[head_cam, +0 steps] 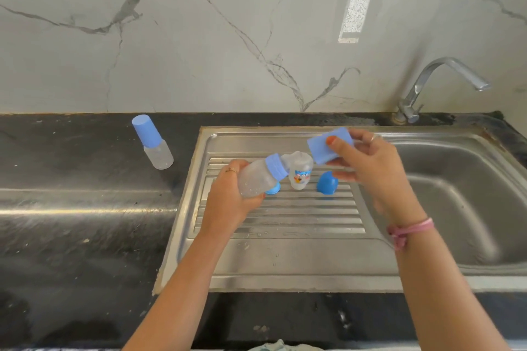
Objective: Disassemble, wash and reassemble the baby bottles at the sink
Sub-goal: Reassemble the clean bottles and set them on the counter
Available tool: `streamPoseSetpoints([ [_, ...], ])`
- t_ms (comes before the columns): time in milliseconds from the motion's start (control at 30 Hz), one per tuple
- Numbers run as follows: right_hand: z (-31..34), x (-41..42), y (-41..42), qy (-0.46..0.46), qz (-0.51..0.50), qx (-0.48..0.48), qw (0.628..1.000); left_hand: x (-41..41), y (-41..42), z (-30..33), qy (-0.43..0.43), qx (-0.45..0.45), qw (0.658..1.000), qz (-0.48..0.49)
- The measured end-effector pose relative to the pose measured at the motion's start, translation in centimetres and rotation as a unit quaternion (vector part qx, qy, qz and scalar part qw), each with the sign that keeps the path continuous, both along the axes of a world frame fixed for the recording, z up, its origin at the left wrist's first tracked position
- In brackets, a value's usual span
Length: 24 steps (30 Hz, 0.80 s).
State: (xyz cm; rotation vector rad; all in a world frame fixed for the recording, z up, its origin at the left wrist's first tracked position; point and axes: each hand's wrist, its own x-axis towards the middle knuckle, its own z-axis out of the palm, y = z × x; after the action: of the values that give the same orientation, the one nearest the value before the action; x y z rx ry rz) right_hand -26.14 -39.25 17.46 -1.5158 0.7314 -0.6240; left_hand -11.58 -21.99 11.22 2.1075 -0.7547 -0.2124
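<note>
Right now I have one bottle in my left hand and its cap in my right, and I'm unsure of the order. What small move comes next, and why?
Probably set the light blue cap down on the ridged drainboard. Your right hand has it clear of the bottle in your left hand, whose blue screw ring is still on and needs a free hand to unscrew.

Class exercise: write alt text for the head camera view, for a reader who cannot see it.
Over a steel drainboard, a person's left hand grips a clear baby bottle with a blue collar while the right hand holds its blue cap. Another capped bottle stands on the black counter.
</note>
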Motion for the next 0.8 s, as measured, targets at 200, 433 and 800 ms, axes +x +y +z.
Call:
streamPoseSetpoints([
  [200, 0.0, 2.9, 1.9, 0.010, 0.104, 0.013, 0.994, -0.5, -0.5, 1.0, 0.026, -0.016, 1.000, 0.009],
  [433, -0.3, 2.8, 1.1, 0.003, 0.136, 0.033, 0.990, -0.3, -0.1, 1.9, 0.061, 0.023, 0.998, -0.002],
  [800, 0.8, 3.5, 0.9, 0.022, 0.121, 0.000, 0.992, -0.7, -1.1, 2.4, -0.016, 0.029, 0.999, -0.018],
])
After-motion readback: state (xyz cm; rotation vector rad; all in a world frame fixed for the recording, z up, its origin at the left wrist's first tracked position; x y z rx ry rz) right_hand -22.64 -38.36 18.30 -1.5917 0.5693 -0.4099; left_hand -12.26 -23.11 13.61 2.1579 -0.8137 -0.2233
